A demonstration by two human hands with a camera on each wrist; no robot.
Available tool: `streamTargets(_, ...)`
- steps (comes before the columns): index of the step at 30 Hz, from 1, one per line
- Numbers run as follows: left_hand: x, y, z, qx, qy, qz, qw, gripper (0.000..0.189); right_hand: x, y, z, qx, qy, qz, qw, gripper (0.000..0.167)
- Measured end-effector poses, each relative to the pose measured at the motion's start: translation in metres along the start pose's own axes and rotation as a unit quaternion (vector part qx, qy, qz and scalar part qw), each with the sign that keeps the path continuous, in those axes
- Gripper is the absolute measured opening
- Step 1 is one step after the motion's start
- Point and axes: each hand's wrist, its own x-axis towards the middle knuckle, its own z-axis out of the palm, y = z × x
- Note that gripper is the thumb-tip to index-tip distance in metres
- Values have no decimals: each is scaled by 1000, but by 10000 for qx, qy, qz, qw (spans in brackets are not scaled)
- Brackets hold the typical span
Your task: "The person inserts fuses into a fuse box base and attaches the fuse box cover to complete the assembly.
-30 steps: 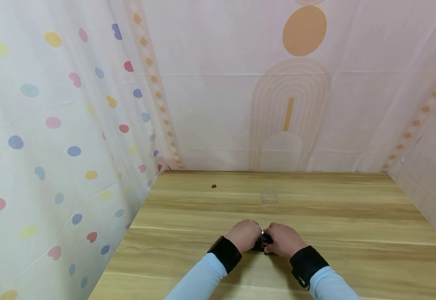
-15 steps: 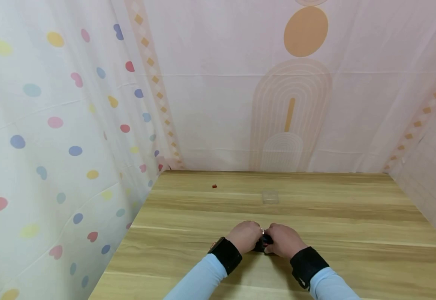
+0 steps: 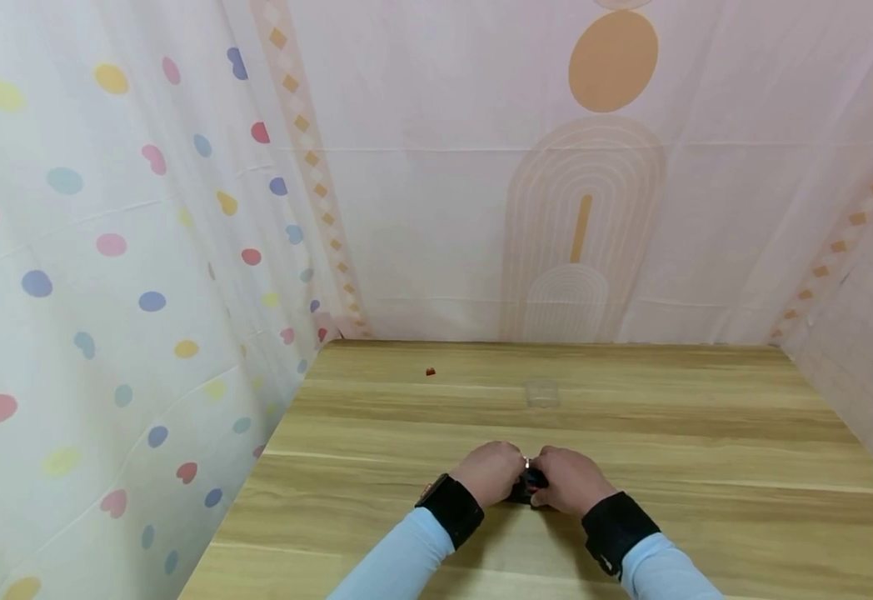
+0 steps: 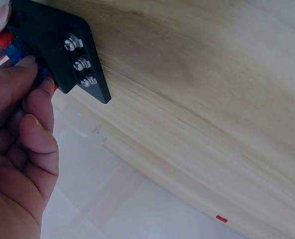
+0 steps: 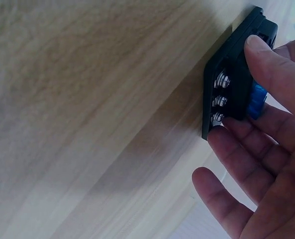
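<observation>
1. Patterned cloth (image 3: 436, 233) hangs behind the bench (image 3: 376, 417); a dotted curtain (image 3: 129, 333) borders its 9 o'clock side.
2. At 5 o'clock in the head view, a black block (image 4: 50, 45) is held between the two hands.
3. Left hand (image 3: 491, 471): its grip pinches the block at the blue part (image 4: 13, 52), perhaps to work or steady that side.
4. Right hand (image 3: 573, 482): its grip pinches the block from the other side, thumb on the body, fingertips by the three screws (image 5: 218, 101). Holding both sides probably keeps so small a thing from twisting.
5. Beyond the hands, a red piece (image 3: 431, 372) lies towards 11 o'clock and a clear case (image 3: 542, 393) at 12, both probably parked out of the way.
6. Fingers hide much of the block, and the left wrist view cuts off one end. Its red part (image 4: 4, 39) barely shows. Whether the block rests on the bench or is lifted, I cannot tell. The case is too faint to show any contents.
</observation>
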Motion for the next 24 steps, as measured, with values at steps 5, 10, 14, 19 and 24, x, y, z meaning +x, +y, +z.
streamTargets(5,0,1,2,69,68,24,10000,13,-1,1,2,-45,35,-49,10000,31)
streamTargets(10,0,-2,2,67,9,37,10000,11,-2,2,3,-56,116,-96,9999,32)
streamTargets(14,1,-4,0,-32,-18,79,10000,13,-2,1,3,-27,127,-57,9999,33)
streamTargets(19,0,-6,-1,-225,-47,99,9997,14,-4,1,4,-69,148,-114,9998,32)
streamTargets(24,0,-7,-3,-381,-107,64,9992,12,-5,0,4,-67,193,-178,9996,31)
